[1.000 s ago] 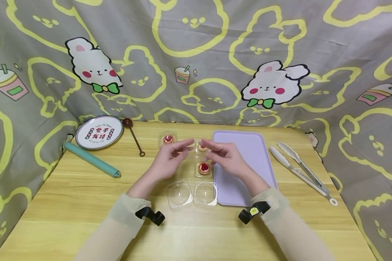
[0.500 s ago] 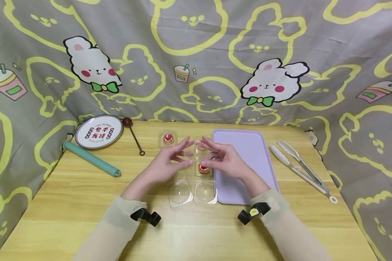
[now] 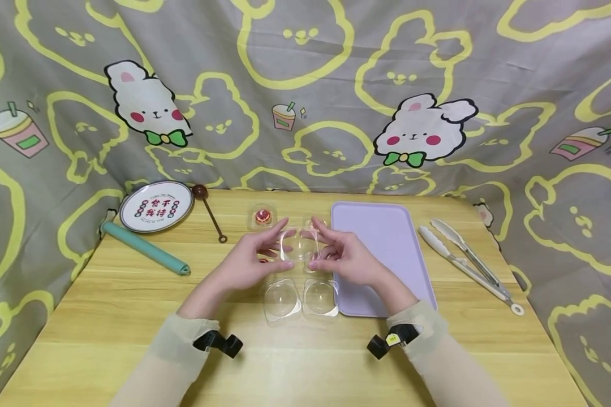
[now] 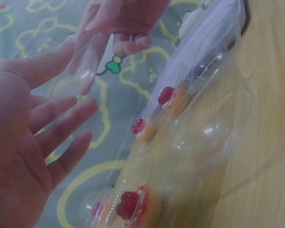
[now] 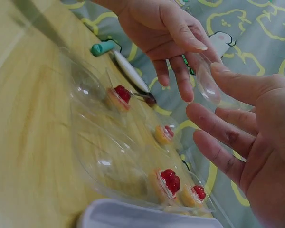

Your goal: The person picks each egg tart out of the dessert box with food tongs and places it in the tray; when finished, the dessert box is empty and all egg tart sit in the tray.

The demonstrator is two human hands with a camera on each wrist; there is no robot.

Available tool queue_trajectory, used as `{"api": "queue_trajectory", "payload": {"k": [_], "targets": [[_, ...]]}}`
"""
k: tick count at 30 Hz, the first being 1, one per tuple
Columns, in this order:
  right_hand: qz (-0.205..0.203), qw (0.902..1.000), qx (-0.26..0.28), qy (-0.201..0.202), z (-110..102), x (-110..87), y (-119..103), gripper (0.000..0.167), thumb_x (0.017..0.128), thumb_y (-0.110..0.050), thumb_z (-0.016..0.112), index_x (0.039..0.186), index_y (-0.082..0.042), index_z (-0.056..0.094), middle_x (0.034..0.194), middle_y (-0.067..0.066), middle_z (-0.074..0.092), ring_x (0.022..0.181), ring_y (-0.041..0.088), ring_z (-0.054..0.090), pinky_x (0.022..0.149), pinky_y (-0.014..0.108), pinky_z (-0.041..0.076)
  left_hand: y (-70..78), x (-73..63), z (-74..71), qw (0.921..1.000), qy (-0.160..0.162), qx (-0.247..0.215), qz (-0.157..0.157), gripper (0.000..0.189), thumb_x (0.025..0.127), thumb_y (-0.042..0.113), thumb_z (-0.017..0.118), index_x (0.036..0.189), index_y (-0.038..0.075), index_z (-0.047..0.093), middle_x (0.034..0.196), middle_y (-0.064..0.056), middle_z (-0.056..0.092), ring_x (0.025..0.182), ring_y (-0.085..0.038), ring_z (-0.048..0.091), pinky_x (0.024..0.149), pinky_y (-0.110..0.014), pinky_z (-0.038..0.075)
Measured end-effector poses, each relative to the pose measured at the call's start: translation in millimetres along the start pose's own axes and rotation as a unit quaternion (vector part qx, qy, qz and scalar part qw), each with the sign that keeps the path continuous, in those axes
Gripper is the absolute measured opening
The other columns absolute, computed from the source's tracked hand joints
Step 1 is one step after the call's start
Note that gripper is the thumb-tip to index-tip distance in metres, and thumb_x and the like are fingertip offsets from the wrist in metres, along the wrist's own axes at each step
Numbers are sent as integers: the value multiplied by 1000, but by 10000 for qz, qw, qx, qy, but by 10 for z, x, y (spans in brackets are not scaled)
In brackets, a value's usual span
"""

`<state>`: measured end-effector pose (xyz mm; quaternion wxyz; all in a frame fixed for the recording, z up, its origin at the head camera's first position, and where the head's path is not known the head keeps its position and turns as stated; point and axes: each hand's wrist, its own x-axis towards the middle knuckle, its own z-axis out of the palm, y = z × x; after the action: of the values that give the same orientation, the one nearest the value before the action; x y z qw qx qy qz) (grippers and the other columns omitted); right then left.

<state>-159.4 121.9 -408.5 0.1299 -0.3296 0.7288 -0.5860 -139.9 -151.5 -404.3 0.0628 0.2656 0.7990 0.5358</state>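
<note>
My left hand (image 3: 249,260) and right hand (image 3: 348,257) hold a clear domed plastic lid (image 3: 300,244) between them, pinching its opposite edges with thumbs and fingers. In both wrist views the lid is raised above the table, its dome catching the light. Below and beyond the hands, several small tarts topped with red berries sit in clear plastic trays; one tart (image 3: 262,217) shows fully at the back left. In the left wrist view, a nearer tart (image 4: 133,206) is plain to see, while the hands partly cover the others from above. Two clear domed pieces (image 3: 282,299) lie side by side in front.
A lilac tray (image 3: 377,260) lies just right of the tarts, under the right forearm's reach. Metal tongs (image 3: 470,265) are farther right. At left are a printed plate (image 3: 156,207), a teal rolled item (image 3: 145,249) and a brown long-handled spoon (image 3: 211,215).
Both hands have come slightly lower and nearer, and the lid between them has tipped so its dome faces the head camera. The thumbs have spread away from the fingers.
</note>
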Motion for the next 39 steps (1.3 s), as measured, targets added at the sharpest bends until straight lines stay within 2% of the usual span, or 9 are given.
{"api": "queue_trajectory", "payload": {"k": [7,13,18,20,25,27,32,35,39], "targets": [[32,9999,59,-138,119,-17,32,92,88,8,82,164,-3,32,147,20,60,79,26,77,70,35,64,-28,-164,-53,9996,-52,137,-236,92,88,23,89,165,15,37,150,0,60,119,-27,70,102,-48,56],[-24,9998,-23,-178,221,10,-15,90,85,4,86,161,1,38,139,15,67,76,25,77,68,37,64,-54,-287,-148,9982,71,458,-380,91,83,28,93,161,20,47,136,4,70,119,-23,71,102,-50,55],[95,9992,-313,-219,327,46,-54,89,82,-6,92,157,2,45,106,15,78,70,21,74,64,36,64,-86,-425,-239,9976,83,525,-454,89,81,29,95,158,19,52,123,-3,77,118,-27,70,107,-58,49],[141,9986,-440,-249,379,65,-71,89,82,-9,93,157,1,47,103,12,79,68,19,73,62,35,63,-100,-490,-270,9971,80,551,-525,88,80,30,95,157,18,53,119,-4,78,114,-26,71,108,-59,48],[185,9960,-788,-380,526,125,-110,89,81,-16,95,156,1,49,131,13,73,63,14,70,56,32,60,-117,-667,-341,9943,125,750,-745,89,78,34,96,155,18,56,120,0,77,112,-21,70,106,-58,50],[251,9938,-982,-448,589,149,-132,89,80,-20,96,155,-1,51,132,15,71,60,12,69,52,30,58,-122,-747,-369,9931,135,847,-803,89,78,36,96,155,17,56,121,2,77,113,-20,70,105,-57,50],[356,9853,-1507,-726,767,218,-192,87,80,-31,96,153,-8,56,132,10,72,49,8,62,46,27,52,-150,-978,-434,9911,197,955,-907,90,76,40,96,154,16,58,121,8,77,114,-18,69,106,-56,50],[221,9747,-2046,-873,874,260,-188,86,79,-38,96,151,-9,59,130,5,73,48,8,57,50,26,50,-197,-1102,-466,9897,259,1034,-952,90,74,41,97,151,14,60,118,10,77,112,-17,69,105,-52,50],[127,9534,-2856,-961,994,287,-173,88,77,-49,95,149,-10,62,129,-3,73,82,8,67,77,26,55,-265,-1218,-487,9882,239,1150,-987,90,72,43,97,148,11,63,113,12,78,109,-15,70,105,-45,51]]}}
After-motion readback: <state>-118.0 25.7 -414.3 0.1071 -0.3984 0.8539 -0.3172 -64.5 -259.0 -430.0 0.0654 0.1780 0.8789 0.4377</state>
